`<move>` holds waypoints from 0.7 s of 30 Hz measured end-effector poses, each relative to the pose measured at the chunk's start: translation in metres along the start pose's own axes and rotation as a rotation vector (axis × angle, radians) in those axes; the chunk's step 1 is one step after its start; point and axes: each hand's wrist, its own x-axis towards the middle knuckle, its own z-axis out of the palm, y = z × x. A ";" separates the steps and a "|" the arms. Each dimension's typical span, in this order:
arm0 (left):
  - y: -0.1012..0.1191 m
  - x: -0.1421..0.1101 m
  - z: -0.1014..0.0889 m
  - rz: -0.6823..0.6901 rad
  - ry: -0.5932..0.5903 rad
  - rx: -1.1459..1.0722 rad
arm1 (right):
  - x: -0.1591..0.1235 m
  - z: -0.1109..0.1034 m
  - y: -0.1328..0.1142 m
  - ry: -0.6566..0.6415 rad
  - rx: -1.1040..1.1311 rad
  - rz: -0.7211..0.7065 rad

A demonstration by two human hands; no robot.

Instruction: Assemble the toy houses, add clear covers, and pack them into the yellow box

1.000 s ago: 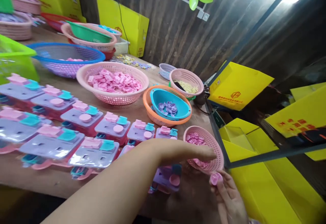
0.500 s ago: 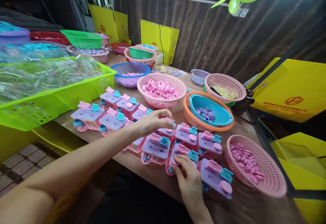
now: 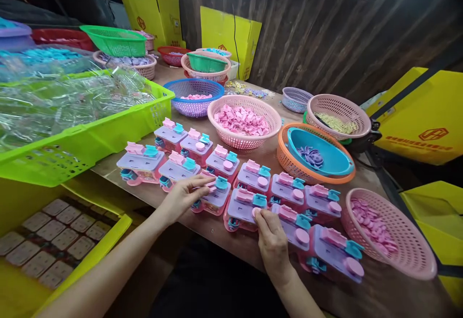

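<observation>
Two rows of toy boxes with lilac lids point(image 3: 140, 162) stand along the table's front, each lid bearing a pink clip and a blue clip. Several lids also carry a round pink disc point(image 3: 301, 236). My right hand point(image 3: 273, 243) pinches a pink disc point(image 3: 256, 211) at the right end of a front-row lid. Over the neighbouring box to the left, my left hand point(image 3: 183, 198) has its thumb and fingers closed on a small pink piece, apparently another disc, partly hidden by the fingers. Pink discs fill part of a pink basket point(image 3: 415, 255) at the right.
Behind the boxes stand a pink basket point(image 3: 244, 143) of pink pieces and an orange basket point(image 3: 289, 164) holding a blue bowl point(image 3: 336, 164). A lime-green crate point(image 3: 90, 144) of clear plastic parts occupies the left. Below it, a yellow carton point(image 3: 121, 226) holds packed boxes.
My right hand has moved one box leftward; a disc now shows on the lid it left. My left hand has come down from the back row to a front-row box. The camera has tilted down.
</observation>
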 end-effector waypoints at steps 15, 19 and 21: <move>-0.045 -0.002 0.007 0.682 -0.003 0.665 | 0.006 -0.005 -0.004 -0.065 -0.136 0.016; -0.045 0.005 0.001 0.732 -0.125 0.662 | 0.007 -0.005 -0.006 -0.048 -0.127 0.036; -0.046 0.008 0.001 0.774 -0.145 0.667 | 0.007 -0.004 -0.007 -0.032 -0.134 0.030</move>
